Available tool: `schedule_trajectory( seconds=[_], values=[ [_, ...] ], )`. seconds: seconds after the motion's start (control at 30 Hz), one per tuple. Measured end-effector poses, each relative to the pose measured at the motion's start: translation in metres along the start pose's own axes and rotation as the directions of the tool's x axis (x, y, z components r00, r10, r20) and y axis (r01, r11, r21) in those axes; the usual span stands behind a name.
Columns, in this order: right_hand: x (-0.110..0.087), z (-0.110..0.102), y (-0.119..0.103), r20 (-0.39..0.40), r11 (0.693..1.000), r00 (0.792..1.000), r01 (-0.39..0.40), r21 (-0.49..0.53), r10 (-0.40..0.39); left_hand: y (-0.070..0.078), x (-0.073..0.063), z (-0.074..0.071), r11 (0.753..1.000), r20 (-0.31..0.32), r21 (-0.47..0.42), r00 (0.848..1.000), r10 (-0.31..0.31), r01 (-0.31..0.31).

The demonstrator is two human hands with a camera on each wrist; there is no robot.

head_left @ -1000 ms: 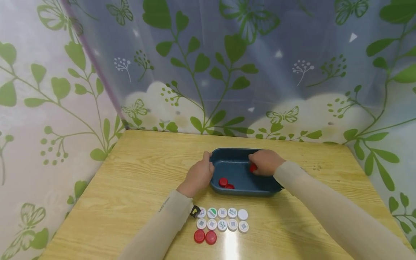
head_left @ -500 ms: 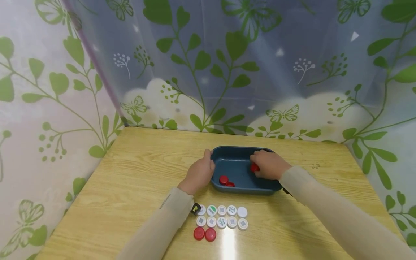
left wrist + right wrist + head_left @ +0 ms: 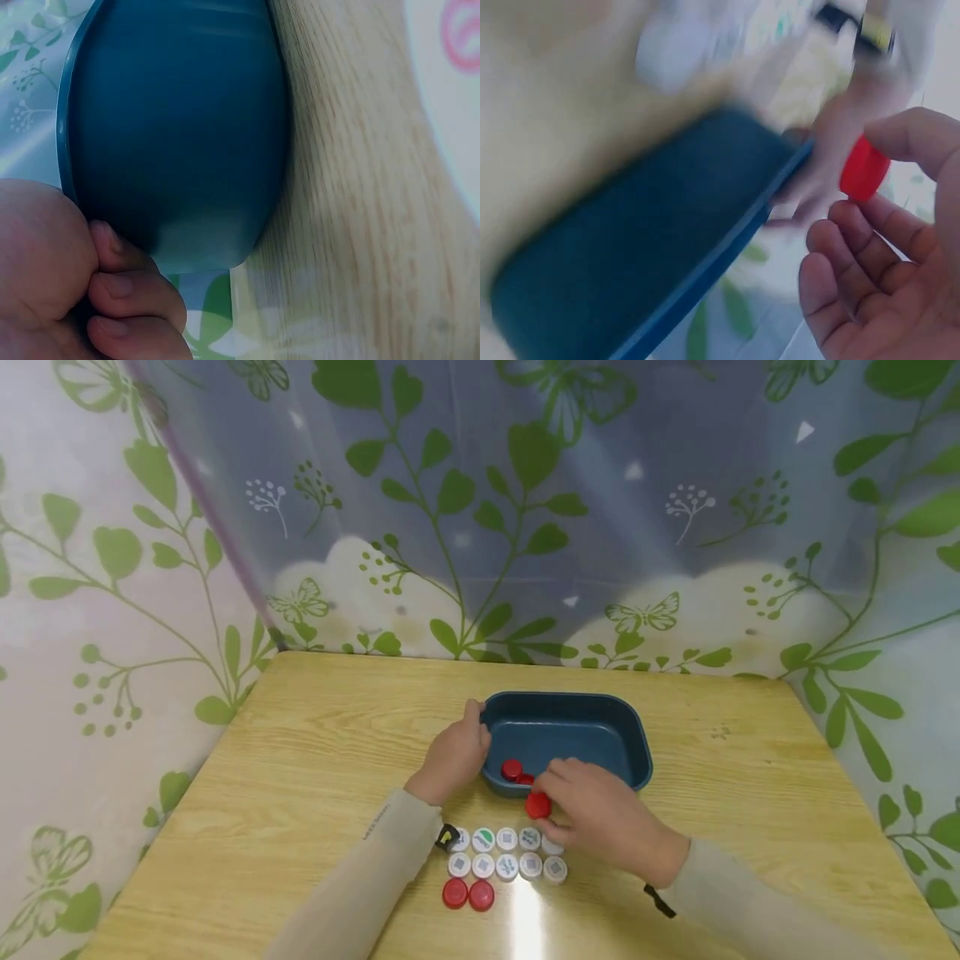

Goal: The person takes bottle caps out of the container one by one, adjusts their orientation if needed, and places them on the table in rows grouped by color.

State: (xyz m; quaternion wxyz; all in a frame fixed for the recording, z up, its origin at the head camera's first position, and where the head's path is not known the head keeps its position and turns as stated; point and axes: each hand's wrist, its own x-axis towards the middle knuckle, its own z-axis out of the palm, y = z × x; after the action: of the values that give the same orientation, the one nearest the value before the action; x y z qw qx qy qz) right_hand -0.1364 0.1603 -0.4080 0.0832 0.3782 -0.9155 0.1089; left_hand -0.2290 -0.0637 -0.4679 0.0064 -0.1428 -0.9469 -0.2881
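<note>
A dark blue plastic tub (image 3: 573, 739) stands on the table, two red bottle caps (image 3: 512, 769) inside near its front left corner. My left hand (image 3: 453, 762) holds the tub's left end; in the left wrist view its fingers (image 3: 139, 296) are curled by the rim. Over the tub's front edge, my right hand (image 3: 603, 818) pinches another red bottle cap (image 3: 537, 805). The right wrist view shows that cap (image 3: 864, 171) between thumb and a finger, the other fingers spread below. White bottle caps (image 3: 507, 867) lie in two rows in front, partly covered by the right hand.
Two more red caps (image 3: 482, 896) lie side by side in front of the white rows, at their left end. The wooden table (image 3: 337, 718) meets a leaf-patterned curtain (image 3: 420, 577) at the back, with similar cloth at both sides.
My right hand has come from inside the tub's right part, forward and left over its front edge, with the red cap pinched. The left hand stays on the tub's left end.
</note>
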Motion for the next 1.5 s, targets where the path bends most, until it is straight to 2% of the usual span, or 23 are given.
schedule_trajectory(
  seconds=[0.2, 0.37, 0.5, 0.7, 0.87, 1.0, 1.27, 1.5],
  values=[
    [-0.016, 0.013, -0.045, 0.128, 0.996, 0.988, 0.085, -0.003, -0.084, -0.001, 0.001, 0.001, 1.000, 0.003, -0.012, 1.000, -0.021, 0.021],
    [-0.030, 0.027, -0.062, 0.230, 0.991, 0.965, 0.114, 0.063, -0.126, -0.002, 0.001, 0.001, 0.999, 0.000, -0.012, 0.999, -0.033, 0.033],
    [-0.041, 0.040, -0.062, 0.241, 0.990, 0.963, 0.099, 0.103, -0.122, 0.001, 0.001, 0.001, 1.000, 0.000, -0.012, 1.000, -0.017, 0.017],
    [-0.045, 0.048, -0.058, 0.252, 0.989, 0.962, 0.072, 0.127, -0.102, 0.002, 0.000, 0.000, 1.000, 0.004, -0.017, 1.000, -0.015, 0.015],
    [-0.049, 0.048, -0.057, 0.197, 0.984, 0.968, 0.133, 0.115, -0.154, 0.002, -0.001, -0.001, 0.999, 0.005, -0.030, 1.000, -0.022, 0.022],
    [-0.050, 0.050, -0.057, 0.223, 0.980, 0.958, 0.156, 0.124, -0.180, 0.000, 0.000, -0.001, 0.999, 0.000, -0.028, 1.000, -0.015, 0.015],
    [-0.049, 0.055, -0.059, 0.317, 0.985, 0.940, 0.083, 0.153, -0.128, 0.001, 0.001, -0.001, 0.999, 0.016, -0.036, 0.999, -0.030, 0.030],
    [-0.049, 0.059, -0.057, 0.306, 0.981, 0.946, 0.050, 0.188, -0.107, 0.002, 0.000, -0.001, 0.999, 0.016, -0.038, 0.999, -0.034, 0.035]
  ],
)
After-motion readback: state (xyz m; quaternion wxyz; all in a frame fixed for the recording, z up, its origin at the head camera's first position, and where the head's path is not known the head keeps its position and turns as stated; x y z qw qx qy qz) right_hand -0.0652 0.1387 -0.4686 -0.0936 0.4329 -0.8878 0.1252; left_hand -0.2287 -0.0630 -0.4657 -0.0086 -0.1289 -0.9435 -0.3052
